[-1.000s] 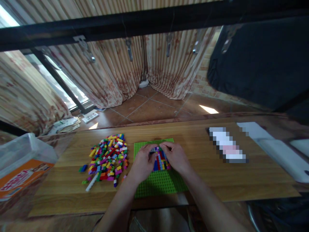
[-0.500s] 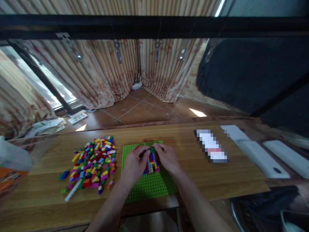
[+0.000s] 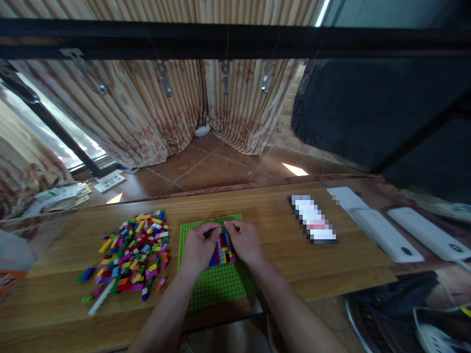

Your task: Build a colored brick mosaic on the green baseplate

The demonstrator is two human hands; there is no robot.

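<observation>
A green studded baseplate (image 3: 228, 289) lies on the wooden table, with a patch of coloured toy bricks (image 3: 222, 252) pressed onto its middle. Over the far part of that patch, my left hand (image 3: 199, 245) is closed, thumb and fingers pinched together. My right hand (image 3: 243, 241) comes in from the other side, its fingertips also pinched and almost meeting the left ones. A bit of green shows between the fingertips, but what either hand grips is hidden. Left of the baseplate spreads a loose pile of bricks (image 3: 134, 250) in many colours.
At the right of the table (image 3: 279, 264) lies a blurred-out phone-like device (image 3: 313, 220). Two white oblong objects (image 3: 388, 238) sit beyond it. A white stick-like piece (image 3: 101, 299) lies at the pile's near edge. A dark bar (image 3: 235, 41) with hanging metal clips crosses above.
The whole view has shifted a little, so the table things sit further left. Both hands stay over the bricks, and their fingertips are slightly closer together.
</observation>
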